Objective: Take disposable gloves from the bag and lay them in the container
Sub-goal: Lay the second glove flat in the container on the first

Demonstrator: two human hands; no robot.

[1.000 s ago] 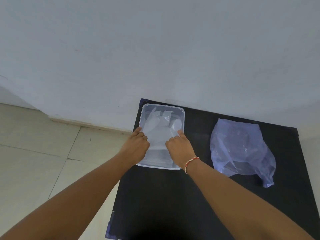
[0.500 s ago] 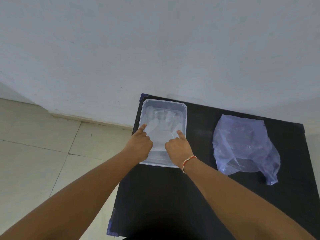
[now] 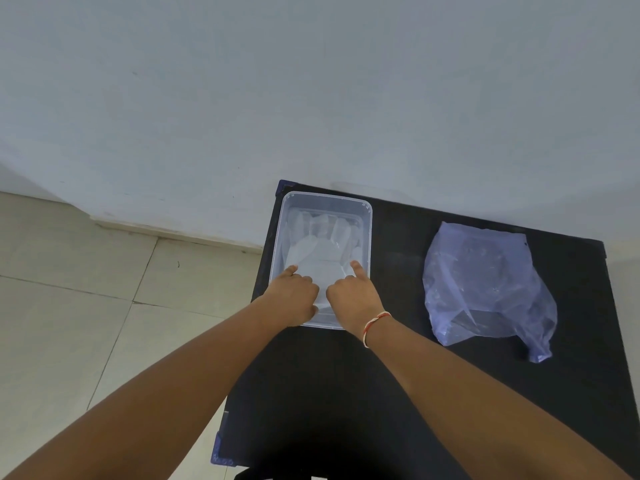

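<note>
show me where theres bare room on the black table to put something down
Bare room: the strip between the clear container and the bag, and the near part of the black table between the forearms. Crowded: the container, where the left hand and right hand press the gloves.

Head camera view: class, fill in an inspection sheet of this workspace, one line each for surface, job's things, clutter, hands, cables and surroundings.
Surface: black table, set against the wall.
Job's things: clear container at the table's far left corner, translucent gloves lying flat inside; bluish plastic bag lying to its right, apart from it; its contents cannot be told.
Clutter: nothing seen.
Hands: left hand and right hand both reach into the container's near end, forefingers extended onto the gloves, other fingers curled; red and white thread on the right wrist.
Cables: nothing seen.
Surroundings: pale wall, tiled floor to the left.
</note>
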